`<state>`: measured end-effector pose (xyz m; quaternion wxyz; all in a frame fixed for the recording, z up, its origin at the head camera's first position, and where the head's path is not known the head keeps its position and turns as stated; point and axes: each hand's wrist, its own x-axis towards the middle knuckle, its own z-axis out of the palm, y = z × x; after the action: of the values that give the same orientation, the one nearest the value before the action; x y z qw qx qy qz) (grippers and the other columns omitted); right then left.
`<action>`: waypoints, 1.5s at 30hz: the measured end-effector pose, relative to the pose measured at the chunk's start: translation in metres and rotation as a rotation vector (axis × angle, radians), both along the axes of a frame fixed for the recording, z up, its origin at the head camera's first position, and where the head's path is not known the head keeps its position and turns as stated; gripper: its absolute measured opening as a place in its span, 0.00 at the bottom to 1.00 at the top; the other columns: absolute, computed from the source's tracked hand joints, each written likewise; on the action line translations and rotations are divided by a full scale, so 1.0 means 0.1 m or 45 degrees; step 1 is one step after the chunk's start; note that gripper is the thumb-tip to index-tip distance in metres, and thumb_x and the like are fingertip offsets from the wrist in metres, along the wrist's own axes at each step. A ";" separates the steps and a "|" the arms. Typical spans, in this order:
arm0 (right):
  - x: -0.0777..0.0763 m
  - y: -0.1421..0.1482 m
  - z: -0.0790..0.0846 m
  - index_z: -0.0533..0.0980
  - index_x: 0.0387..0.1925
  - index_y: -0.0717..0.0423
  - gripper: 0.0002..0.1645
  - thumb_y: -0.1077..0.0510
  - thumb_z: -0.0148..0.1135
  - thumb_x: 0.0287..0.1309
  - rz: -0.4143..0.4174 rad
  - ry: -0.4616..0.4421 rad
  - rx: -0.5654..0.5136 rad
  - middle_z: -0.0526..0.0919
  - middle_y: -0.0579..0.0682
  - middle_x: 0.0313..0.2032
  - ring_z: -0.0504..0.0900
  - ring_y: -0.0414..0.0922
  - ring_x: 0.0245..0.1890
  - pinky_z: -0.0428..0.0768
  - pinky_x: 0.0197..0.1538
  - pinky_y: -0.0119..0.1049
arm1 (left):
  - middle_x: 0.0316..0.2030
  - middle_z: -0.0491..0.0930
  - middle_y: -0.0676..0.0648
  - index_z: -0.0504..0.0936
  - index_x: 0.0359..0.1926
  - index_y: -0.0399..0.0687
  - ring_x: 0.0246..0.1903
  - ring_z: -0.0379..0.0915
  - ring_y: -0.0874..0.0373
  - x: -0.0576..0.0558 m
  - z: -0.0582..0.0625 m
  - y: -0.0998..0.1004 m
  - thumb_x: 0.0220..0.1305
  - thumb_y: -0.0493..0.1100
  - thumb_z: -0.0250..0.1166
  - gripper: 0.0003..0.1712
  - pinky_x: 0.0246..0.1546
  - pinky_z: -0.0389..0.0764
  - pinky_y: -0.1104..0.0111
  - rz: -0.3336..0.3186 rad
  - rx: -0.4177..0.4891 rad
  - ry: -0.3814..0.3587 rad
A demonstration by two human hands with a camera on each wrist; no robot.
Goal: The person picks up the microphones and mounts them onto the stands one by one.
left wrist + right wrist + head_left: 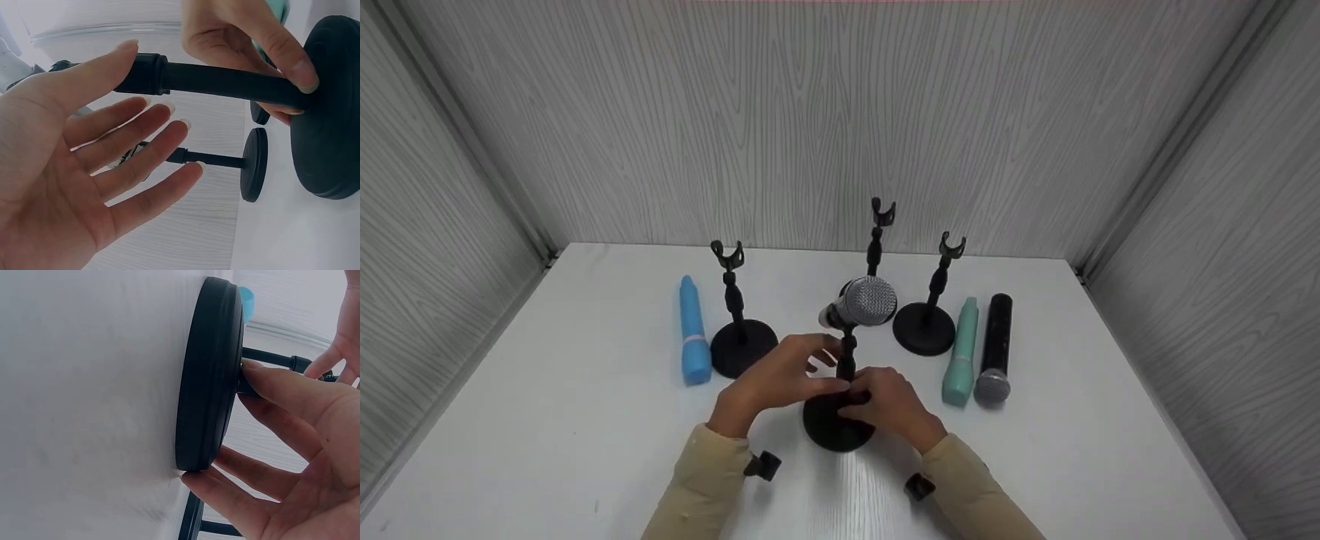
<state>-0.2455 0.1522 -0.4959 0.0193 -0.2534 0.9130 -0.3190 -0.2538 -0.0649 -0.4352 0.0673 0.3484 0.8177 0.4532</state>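
A black tabletop microphone stand [838, 435] stands upright between both hands, and a silver-headed microphone [871, 301] lies in its top clip. My right hand [894, 403] pinches the foot of the pole between thumb and fingers, just above the round base [208, 377]; its lower fingers lie along the base's edge in the right wrist view. My left hand [791, 373] is at the pole's other side. In the left wrist view its thumb [107, 73] lies against the collar of the pole [225, 84], with the other fingers spread and straight.
Three more black stands, clips vacant, stand behind: one at left [742, 349], one at centre back [875, 251], one at right [924, 330]. A blue microphone [694, 337] lies left; a green microphone [961, 360] and a black microphone [997, 337] lie right. Grey panels [810, 120] enclose the white table [585, 390].
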 end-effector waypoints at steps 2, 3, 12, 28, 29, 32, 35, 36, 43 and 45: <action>0.00 0.00 -0.01 0.91 0.33 0.54 0.08 0.54 0.78 0.55 -0.004 0.007 0.011 0.90 0.50 0.40 0.87 0.47 0.42 0.84 0.46 0.41 | 0.53 0.85 0.40 0.82 0.57 0.41 0.53 0.84 0.43 0.00 -0.01 0.02 0.66 0.41 0.72 0.20 0.56 0.83 0.45 -0.035 0.024 0.000; -0.01 0.00 -0.01 0.90 0.32 0.54 0.07 0.54 0.78 0.55 -0.006 0.009 0.014 0.90 0.50 0.40 0.87 0.46 0.42 0.83 0.45 0.41 | 0.53 0.85 0.41 0.82 0.57 0.41 0.54 0.84 0.44 -0.01 -0.02 0.03 0.67 0.41 0.71 0.20 0.56 0.83 0.46 -0.050 0.028 0.002; 0.00 0.01 -0.01 0.89 0.30 0.54 0.07 0.54 0.78 0.54 -0.015 0.017 0.013 0.89 0.48 0.36 0.85 0.43 0.38 0.80 0.40 0.36 | 0.49 0.88 0.43 0.85 0.52 0.42 0.51 0.86 0.52 -0.02 -0.08 0.07 0.69 0.37 0.67 0.12 0.55 0.85 0.55 -0.070 0.018 0.088; 0.00 -0.01 -0.04 0.88 0.28 0.54 0.07 0.55 0.78 0.54 -0.029 0.006 0.007 0.88 0.48 0.36 0.81 0.40 0.35 0.79 0.40 0.35 | 0.41 0.90 0.43 0.88 0.45 0.40 0.41 0.89 0.54 0.00 -0.07 0.11 0.65 0.32 0.69 0.08 0.47 0.87 0.67 -0.016 0.029 0.185; 0.00 -0.01 -0.04 0.88 0.28 0.54 0.07 0.55 0.78 0.54 -0.029 0.008 0.007 0.88 0.48 0.36 0.81 0.40 0.35 0.80 0.40 0.35 | 0.41 0.90 0.43 0.88 0.45 0.39 0.41 0.89 0.54 0.00 -0.07 0.11 0.65 0.32 0.69 0.08 0.47 0.87 0.67 -0.017 0.030 0.181; 0.00 -0.01 -0.04 0.88 0.28 0.54 0.07 0.55 0.78 0.54 -0.022 0.019 0.007 0.88 0.47 0.35 0.81 0.39 0.34 0.80 0.39 0.35 | 0.41 0.90 0.43 0.87 0.45 0.40 0.42 0.89 0.54 0.00 -0.07 0.11 0.65 0.33 0.69 0.08 0.47 0.87 0.67 -0.019 0.033 0.168; 0.00 -0.01 -0.03 0.88 0.29 0.54 0.07 0.55 0.78 0.54 -0.018 0.023 0.009 0.88 0.47 0.34 0.80 0.39 0.33 0.79 0.37 0.35 | 0.43 0.89 0.43 0.87 0.46 0.39 0.44 0.88 0.53 0.00 -0.06 0.11 0.66 0.33 0.69 0.09 0.49 0.87 0.65 -0.031 0.048 0.140; 0.01 -0.01 -0.03 0.89 0.29 0.54 0.07 0.55 0.78 0.55 -0.016 0.023 0.007 0.88 0.47 0.33 0.80 0.39 0.33 0.79 0.37 0.35 | 0.43 0.89 0.42 0.86 0.47 0.38 0.45 0.88 0.51 0.00 -0.06 0.11 0.66 0.33 0.68 0.09 0.50 0.87 0.63 -0.037 0.054 0.130; 0.00 -0.02 -0.02 0.87 0.27 0.56 0.07 0.56 0.78 0.54 -0.006 0.054 -0.013 0.87 0.48 0.31 0.78 0.37 0.31 0.78 0.35 0.32 | 0.53 0.87 0.39 0.84 0.55 0.38 0.54 0.85 0.47 0.00 -0.07 0.12 0.68 0.30 0.64 0.16 0.55 0.85 0.55 -0.058 0.081 0.064; 0.00 -0.01 -0.03 0.87 0.26 0.56 0.08 0.57 0.78 0.53 -0.003 0.057 -0.015 0.87 0.48 0.30 0.78 0.37 0.30 0.77 0.34 0.32 | 0.52 0.87 0.40 0.84 0.55 0.37 0.53 0.85 0.48 0.01 -0.07 0.13 0.68 0.30 0.64 0.15 0.55 0.86 0.57 -0.052 0.087 0.047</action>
<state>-0.2451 0.1509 -0.4985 -0.0029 -0.2593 0.9118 -0.3185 -0.2526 -0.0518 -0.4425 0.0494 0.3755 0.7956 0.4728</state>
